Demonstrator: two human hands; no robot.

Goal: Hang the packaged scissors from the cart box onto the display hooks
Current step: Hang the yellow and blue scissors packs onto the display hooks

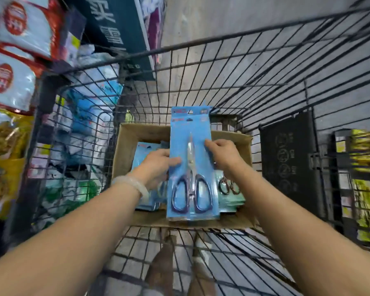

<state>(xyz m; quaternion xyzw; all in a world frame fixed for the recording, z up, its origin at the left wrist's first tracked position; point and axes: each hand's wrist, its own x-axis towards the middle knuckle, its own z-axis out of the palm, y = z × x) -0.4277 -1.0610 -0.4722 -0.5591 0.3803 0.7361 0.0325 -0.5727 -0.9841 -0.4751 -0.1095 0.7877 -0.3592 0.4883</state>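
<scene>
A stack of blue scissor packs is held upright over the cardboard box in the wire cart. The front pack shows dark-handled scissors, and a second card edge peeks out behind its top. My left hand grips the stack's left edge, thumb across the front. My right hand holds the right edge with its fingers on the front. More blue packs and greenish packs lie inside the box. No display hooks are visible.
The black wire cart surrounds the box, with a dark child-seat panel on its right side. Shelves with bagged goods stand to the left, and yellow-green packets hang at the right. Grey floor lies ahead.
</scene>
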